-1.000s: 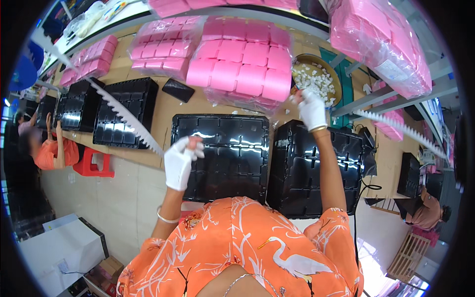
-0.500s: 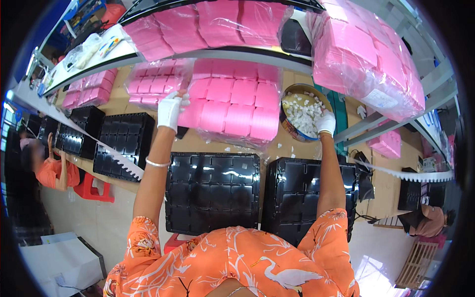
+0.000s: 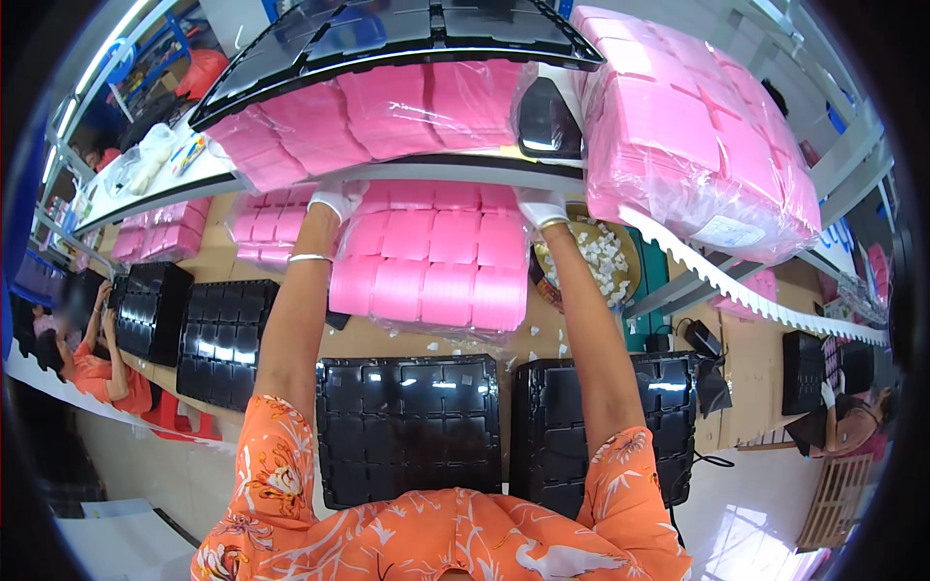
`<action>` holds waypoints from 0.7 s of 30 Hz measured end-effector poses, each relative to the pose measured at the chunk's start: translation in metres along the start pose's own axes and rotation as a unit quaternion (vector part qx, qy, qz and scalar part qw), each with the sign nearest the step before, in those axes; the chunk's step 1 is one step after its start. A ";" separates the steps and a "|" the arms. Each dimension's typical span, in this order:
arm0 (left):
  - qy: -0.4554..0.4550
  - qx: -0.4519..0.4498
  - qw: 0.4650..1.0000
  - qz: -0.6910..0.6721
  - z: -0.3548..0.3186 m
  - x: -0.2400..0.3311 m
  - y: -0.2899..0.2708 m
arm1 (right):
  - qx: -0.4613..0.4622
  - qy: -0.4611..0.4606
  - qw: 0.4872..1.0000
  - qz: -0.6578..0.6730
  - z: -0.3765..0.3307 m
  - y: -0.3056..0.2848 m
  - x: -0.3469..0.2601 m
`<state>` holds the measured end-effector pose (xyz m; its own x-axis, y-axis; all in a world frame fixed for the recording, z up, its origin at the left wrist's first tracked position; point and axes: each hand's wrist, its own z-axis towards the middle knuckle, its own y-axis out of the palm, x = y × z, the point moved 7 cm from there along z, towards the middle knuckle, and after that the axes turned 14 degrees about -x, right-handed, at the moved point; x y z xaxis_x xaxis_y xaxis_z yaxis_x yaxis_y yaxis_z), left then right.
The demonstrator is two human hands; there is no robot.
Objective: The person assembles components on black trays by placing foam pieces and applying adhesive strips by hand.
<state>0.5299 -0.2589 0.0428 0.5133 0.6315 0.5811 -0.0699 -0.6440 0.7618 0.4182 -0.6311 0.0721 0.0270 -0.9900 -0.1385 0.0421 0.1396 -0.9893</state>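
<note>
A block of pink foam pads (image 3: 426,257) in a clear plastic bag lies on the bench before me, under the shelf edge. My left hand (image 3: 336,201), in a white glove, is at its far left corner. My right hand (image 3: 542,206), also gloved, is at its far right corner, next to the bag's side. The shelf edge partly covers the fingers of both hands, so their grip is unclear. Right of the block, behind my right forearm, stands a round tin (image 3: 632,254) holding white foam bits (image 3: 603,257). Below the block lie two black plastic trays (image 3: 407,426) (image 3: 557,412).
Overhead, a shelf holds bagged pink pads (image 3: 387,111), a black tray (image 3: 387,44) and a large pink bagged pile (image 3: 697,136) at right. More black trays (image 3: 228,334) stand leftward. A co-worker in orange (image 3: 111,373) is at far left, another person (image 3: 843,416) at far right.
My right hand has left the tin of foam bits and moved left to the bagged block's far right corner. My left hand stays near its left side. The view has shifted.
</note>
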 end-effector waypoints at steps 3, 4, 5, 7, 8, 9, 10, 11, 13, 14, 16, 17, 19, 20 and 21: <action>-0.002 0.011 1.000 0.025 0.011 -0.027 0.040 | 0.050 -0.017 0.998 -0.017 0.026 0.026 0.039; -0.017 0.009 0.998 0.056 0.006 -0.031 0.040 | 0.101 -0.058 0.993 -0.008 0.027 0.026 0.034; -0.033 0.004 0.996 0.087 0.004 -0.035 0.043 | 0.100 -0.058 0.993 -0.009 0.028 0.030 0.040; 0.071 -0.060 0.869 0.487 -0.006 0.005 0.028 | 0.047 0.039 0.996 0.062 0.037 0.037 0.031; 0.141 -0.116 0.577 0.796 -0.018 0.013 0.034 | 0.050 0.061 0.992 0.094 0.034 0.035 0.019; 0.141 -0.115 0.579 0.795 -0.020 0.010 0.032 | 0.049 0.059 0.993 0.092 0.030 0.032 0.020; 0.156 -0.081 0.772 0.611 -0.018 0.007 0.025 | 0.016 0.052 0.998 0.012 0.025 0.033 0.029; 0.157 -0.039 0.909 0.383 -0.019 -0.004 0.013 | -0.017 0.044 0.997 -0.067 0.019 0.036 0.035; 0.123 -0.059 0.899 0.417 -0.050 -0.019 0.030 | 0.078 0.014 0.986 -0.146 -0.023 0.026 0.018; 0.097 -0.084 0.883 0.450 -0.071 -0.025 0.044 | 0.142 0.007 0.967 0.210 -0.045 0.014 0.028; 0.092 -0.121 0.840 0.521 -0.102 -0.027 0.045 | 0.085 0.003 0.897 0.434 -0.068 0.006 0.034; 0.084 -0.155 0.789 0.588 -0.115 -0.032 0.045 | 0.084 0.004 0.896 0.435 -0.080 0.002 0.029; 0.071 -0.127 0.740 0.657 -0.132 -0.034 0.037 | 0.052 -0.033 0.902 0.428 -0.105 -0.016 0.009; 0.166 -0.199 0.675 0.691 -0.135 -0.037 0.046 | 0.025 -0.080 0.888 0.452 -0.101 0.011 0.027; 0.256 -0.257 0.597 0.715 -0.151 -0.037 0.050 | 0.021 -0.083 0.886 0.456 -0.105 0.010 0.019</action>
<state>0.3783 -0.2495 0.1021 -0.7065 -0.2724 0.6531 -0.4439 -0.5481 -0.7089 0.3143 -0.6508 0.0550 0.2148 -0.4496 -0.8670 -0.0359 0.8835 -0.4670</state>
